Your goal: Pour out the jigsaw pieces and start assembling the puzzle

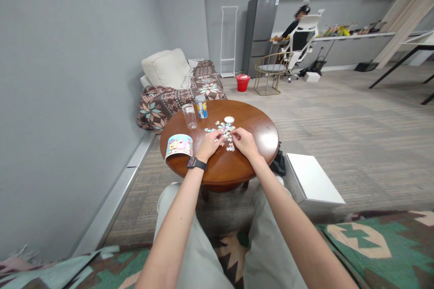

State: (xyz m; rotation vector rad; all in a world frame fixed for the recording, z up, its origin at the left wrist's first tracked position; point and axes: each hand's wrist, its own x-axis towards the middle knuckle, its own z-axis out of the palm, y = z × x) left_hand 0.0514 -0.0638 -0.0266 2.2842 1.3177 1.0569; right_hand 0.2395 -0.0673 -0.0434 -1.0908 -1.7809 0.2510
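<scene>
A loose heap of small, colourful jigsaw pieces (225,127) lies on the round brown table (217,167). My left hand (210,143), with a black watch at the wrist, reaches into the left side of the heap, its fingers pinched on a jigsaw piece. From the right comes my right hand (244,141), thumb and fingertips closed on another piece at the heap's edge. The fingertips of both hands are close together, and the pieces in them are small and partly hidden. A few pieces (230,147) lie nearer me, between the hands.
On the table stand a curled cartoon picture sheet (179,145), a clear cup (190,116), a can-shaped tin (201,107) and a white round lid (229,119). A white box (313,178) is on the floor to the right. Farther back, a person sits near a white office chair (301,38).
</scene>
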